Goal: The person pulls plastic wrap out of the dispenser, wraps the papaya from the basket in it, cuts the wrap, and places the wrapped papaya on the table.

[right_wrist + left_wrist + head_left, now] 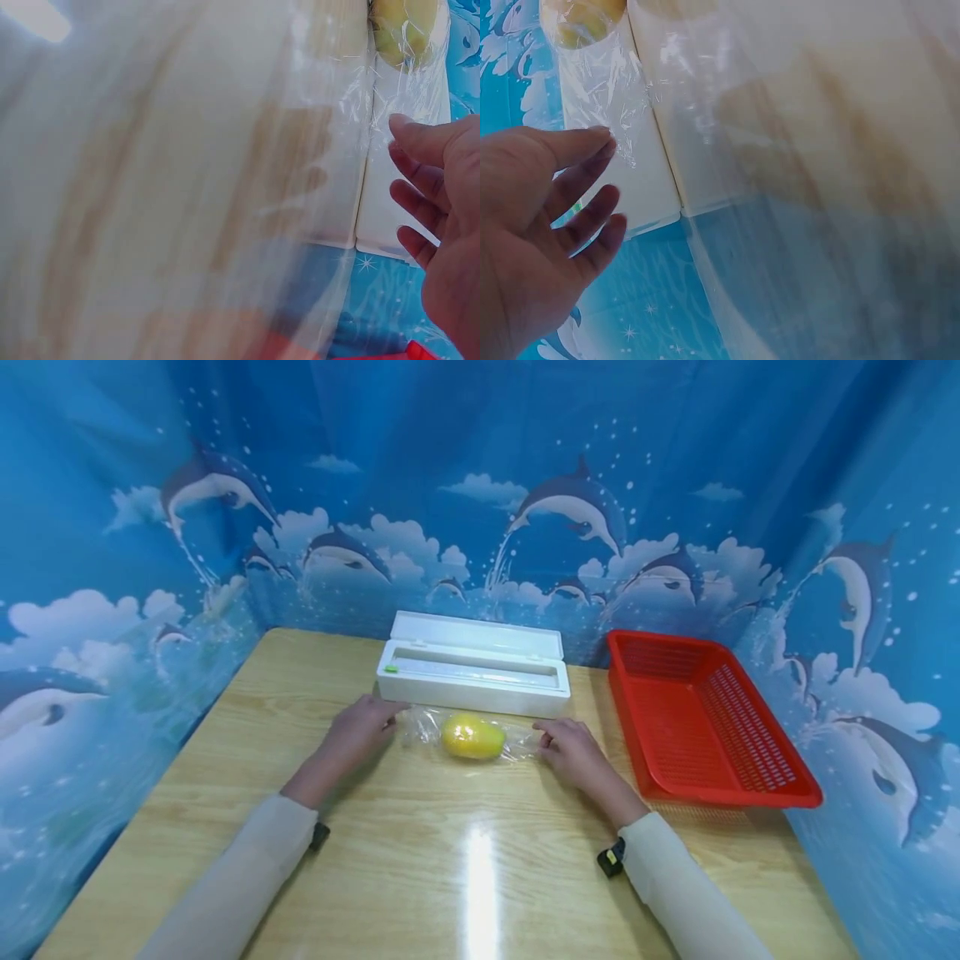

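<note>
A yellow mango (pixel 472 737), greenish toward its right end, lies wrapped in clear cling film (pixel 423 725) at the middle of the table. Loose film sticks out from both ends of the fruit. On the left, my left hand (pixel 363 727) pinches one film end between thumb and forefinger; the left wrist view shows its other fingers loosely bent. My right hand (pixel 573 750) pinches the opposite end in the same way. Crinkled film (pixel 405 90) runs from the fruit to the right fingertips in the right wrist view.
Just behind the fruit stands a long white cling film dispenser (pixel 472 691) with its lid raised and a green slider (pixel 391 669) at the left. A red plastic basket (pixel 678 727) sits at the right. Blue dolphin-print curtain (pixel 465 427) surrounds the wooden table (pixel 397 860).
</note>
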A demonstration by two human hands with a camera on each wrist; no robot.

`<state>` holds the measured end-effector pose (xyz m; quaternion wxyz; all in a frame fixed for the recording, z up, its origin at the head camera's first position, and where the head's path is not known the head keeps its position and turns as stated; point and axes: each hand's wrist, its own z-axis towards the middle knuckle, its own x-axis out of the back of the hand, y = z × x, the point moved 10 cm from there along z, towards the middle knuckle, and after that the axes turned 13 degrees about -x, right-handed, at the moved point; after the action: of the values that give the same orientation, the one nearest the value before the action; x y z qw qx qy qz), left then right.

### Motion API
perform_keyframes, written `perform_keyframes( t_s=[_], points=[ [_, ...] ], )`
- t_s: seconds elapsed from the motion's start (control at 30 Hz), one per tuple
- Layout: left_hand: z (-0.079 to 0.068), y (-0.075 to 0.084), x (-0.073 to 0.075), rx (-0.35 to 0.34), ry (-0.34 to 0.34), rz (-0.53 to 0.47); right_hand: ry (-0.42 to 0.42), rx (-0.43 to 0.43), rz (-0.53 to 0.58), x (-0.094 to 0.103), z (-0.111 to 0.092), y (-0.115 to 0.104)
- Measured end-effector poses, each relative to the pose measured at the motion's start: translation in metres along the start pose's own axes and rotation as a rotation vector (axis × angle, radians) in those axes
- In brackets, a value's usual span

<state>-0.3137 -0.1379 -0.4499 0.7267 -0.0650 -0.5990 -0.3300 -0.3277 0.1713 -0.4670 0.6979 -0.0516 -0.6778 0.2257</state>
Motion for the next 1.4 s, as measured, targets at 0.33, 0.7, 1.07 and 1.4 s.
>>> perform_keyframes(
  t_s=[0.33, 0.7, 1.07, 1.4],
  points=[
    [0.004, -0.005, -0.022, 0.062, -0.168, -0.092, 0.008, 0.024, 0.072, -0.003, 0.002, -0.003],
    [0.007, -0.005, -0.027, 0.086, -0.198, -0.080, 0.004, 0.020, 0.021, -0.007, 0.007, -0.013],
    [0.013, -0.002, -0.035, 0.073, -0.202, -0.126, -0.082, -0.050, -0.049, -0.023, 0.018, -0.014],
    [0.017, -0.002, -0.042, 0.055, -0.234, -0.071, -0.088, 0.000, -0.105, -0.024, 0.018, -0.024]
  ],
)
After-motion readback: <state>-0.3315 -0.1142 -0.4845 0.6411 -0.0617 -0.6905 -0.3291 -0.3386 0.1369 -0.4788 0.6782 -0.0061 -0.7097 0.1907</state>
